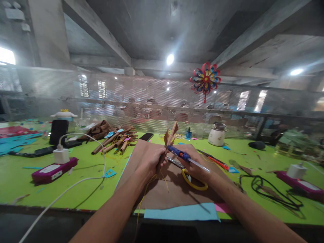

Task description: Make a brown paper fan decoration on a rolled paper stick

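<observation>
Glue gun (pixel 179 154) over sheet (pixel 162 199), phone (pixel 146 136) behind

A long, lime-green tabletop (pixel 88 189) carries a wide, flat, brown paper sheet (pixel 162 199) at its middle, with a light-blue paper strip (pixel 182 212) and a pink paper piece (pixel 222 208) showing along the sheet's near edge. Beyond its far left corner lies a pile of brown rolled-paper tubes (pixel 118 141), near a flat black phone (pixel 146 136). A squat white jar with a dark lid (pixel 216 135) stands toward the back; a magenta block-shaped power strip (pixel 54 171) sits at left, and a looped black cable (pixel 273 192) lies at right.
</observation>
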A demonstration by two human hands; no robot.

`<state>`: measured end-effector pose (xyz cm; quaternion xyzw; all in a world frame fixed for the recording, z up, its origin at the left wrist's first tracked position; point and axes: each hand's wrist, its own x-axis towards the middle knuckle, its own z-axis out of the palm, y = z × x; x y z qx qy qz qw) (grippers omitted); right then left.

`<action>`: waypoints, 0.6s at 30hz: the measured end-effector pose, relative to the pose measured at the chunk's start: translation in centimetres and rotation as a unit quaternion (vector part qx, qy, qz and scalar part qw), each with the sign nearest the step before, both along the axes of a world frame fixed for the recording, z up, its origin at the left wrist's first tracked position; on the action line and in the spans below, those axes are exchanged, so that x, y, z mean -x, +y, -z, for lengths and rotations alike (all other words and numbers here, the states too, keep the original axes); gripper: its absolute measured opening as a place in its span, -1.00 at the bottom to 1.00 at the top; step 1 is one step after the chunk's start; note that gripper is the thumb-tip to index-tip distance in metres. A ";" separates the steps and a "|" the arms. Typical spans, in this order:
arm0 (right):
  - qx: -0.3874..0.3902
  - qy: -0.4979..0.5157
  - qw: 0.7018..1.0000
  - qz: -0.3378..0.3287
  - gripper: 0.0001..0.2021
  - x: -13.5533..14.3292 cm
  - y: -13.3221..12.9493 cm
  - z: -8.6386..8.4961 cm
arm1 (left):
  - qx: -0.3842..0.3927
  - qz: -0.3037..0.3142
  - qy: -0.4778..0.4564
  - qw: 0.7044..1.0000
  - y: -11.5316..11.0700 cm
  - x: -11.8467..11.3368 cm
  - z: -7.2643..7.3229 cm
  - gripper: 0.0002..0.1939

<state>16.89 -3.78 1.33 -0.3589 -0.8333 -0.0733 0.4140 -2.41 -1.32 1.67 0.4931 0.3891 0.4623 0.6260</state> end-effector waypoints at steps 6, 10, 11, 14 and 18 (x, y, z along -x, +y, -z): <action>0.000 0.013 1.000 -0.021 -0.79 0.2 -0.4 -0.2 | -0.002 -0.001 0.007 1.000 0.2 0.3 0.0 -0.75; -0.017 0.020 1.000 -0.002 -0.79 0.3 -0.2 0.0 | -0.004 -0.019 0.016 1.000 -0.1 0.4 -0.2 -0.77; -0.017 0.022 1.000 -0.002 -0.79 0.3 -0.3 0.0 | -0.002 -0.026 0.020 0.999 -0.2 0.4 -0.2 -0.78; -0.011 0.020 1.000 -0.019 -0.78 0.3 -0.6 -0.4 | 0.000 -0.033 0.027 0.999 -0.4 0.3 -0.2 -0.80; -0.003 0.025 1.000 -0.016 -0.77 0.3 -0.6 -0.5 | -0.025 -0.007 0.024 0.999 -0.4 -0.1 -0.2 -0.78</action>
